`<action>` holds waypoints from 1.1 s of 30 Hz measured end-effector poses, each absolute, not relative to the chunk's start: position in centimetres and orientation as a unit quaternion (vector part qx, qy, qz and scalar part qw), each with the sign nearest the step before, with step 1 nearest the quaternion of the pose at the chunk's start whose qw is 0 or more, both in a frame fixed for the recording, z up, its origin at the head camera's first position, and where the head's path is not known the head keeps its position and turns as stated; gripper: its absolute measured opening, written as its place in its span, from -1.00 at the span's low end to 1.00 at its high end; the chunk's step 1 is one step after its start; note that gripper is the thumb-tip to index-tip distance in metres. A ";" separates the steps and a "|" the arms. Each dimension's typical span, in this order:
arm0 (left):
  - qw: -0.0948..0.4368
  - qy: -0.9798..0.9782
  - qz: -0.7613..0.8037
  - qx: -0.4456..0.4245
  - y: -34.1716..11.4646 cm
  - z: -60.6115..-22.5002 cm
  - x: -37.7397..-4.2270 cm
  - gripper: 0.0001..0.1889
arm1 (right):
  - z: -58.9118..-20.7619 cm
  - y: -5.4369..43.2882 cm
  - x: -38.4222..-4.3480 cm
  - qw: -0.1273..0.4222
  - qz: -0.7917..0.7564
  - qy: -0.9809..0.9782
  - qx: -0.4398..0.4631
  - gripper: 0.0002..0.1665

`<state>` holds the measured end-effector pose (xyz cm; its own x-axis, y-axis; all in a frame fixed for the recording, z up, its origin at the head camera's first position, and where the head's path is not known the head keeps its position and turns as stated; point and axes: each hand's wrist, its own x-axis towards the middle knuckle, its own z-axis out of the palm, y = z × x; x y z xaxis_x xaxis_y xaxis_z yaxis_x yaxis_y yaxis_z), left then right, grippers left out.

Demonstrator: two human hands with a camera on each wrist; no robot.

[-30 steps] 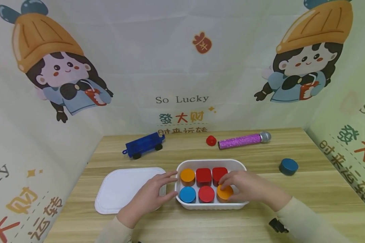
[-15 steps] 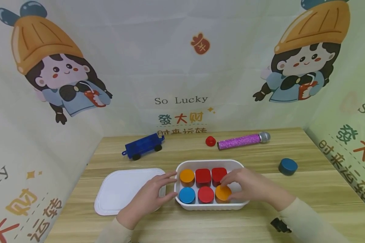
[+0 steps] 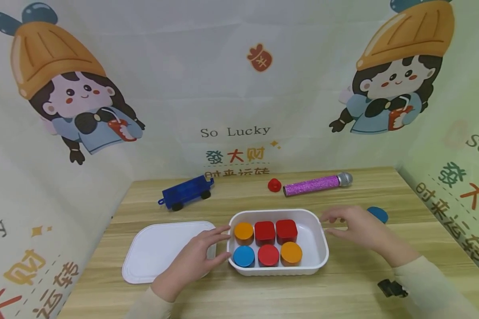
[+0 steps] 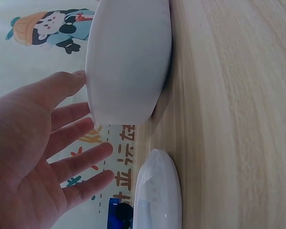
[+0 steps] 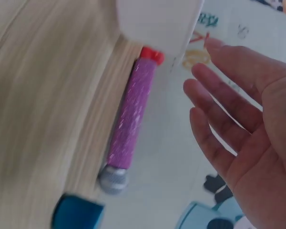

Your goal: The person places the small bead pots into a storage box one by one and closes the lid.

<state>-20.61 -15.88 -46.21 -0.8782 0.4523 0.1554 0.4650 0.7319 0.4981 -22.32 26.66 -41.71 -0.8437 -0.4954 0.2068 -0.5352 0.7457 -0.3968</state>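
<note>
A white plastic box holds two rows of blocks. At its back are an orange round block and two red squarish blocks. The front row has a blue round block, a red round one and another orange round one. Fingers extended, my left hand touches the box's left end. My right hand hovers just off the right end, holding nothing, its fingers spread. Beyond it lies a blue round block, partly hidden by that hand.
A white lid lies left of the box, partly under my left hand. Toward the back are a blue toy wagon, a small red piece and a purple glitter toy microphone. A printed cloth wall encloses the table's back and sides.
My right hand has let go of the front orange block, left it in the box, and moved out to the right past the rim. The left hand stays at the left end.
</note>
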 end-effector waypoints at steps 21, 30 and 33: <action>0.007 -0.929 -0.271 -0.252 -16.0 -46.4 -20.6 -0.54 | -44.5 36.2 -24.8 0.084 0.171 -0.965 0.177 -0.57; 0.005 -0.928 -0.275 -0.252 -16.1 -46.4 -20.7 -0.54 | -44.5 37.0 -24.8 0.050 0.165 -0.973 0.152 -0.59; 0.004 -0.928 -0.274 -0.251 -16.1 -46.3 -20.7 -0.53 | -44.7 37.3 -24.9 0.054 0.160 -0.973 0.157 -0.61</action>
<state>-20.67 -16.09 -46.31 -0.8735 0.4645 0.1456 0.4691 0.7235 0.5064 -24.95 37.27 -44.66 -0.9452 -0.2875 0.1547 -0.3219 0.8995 -0.2953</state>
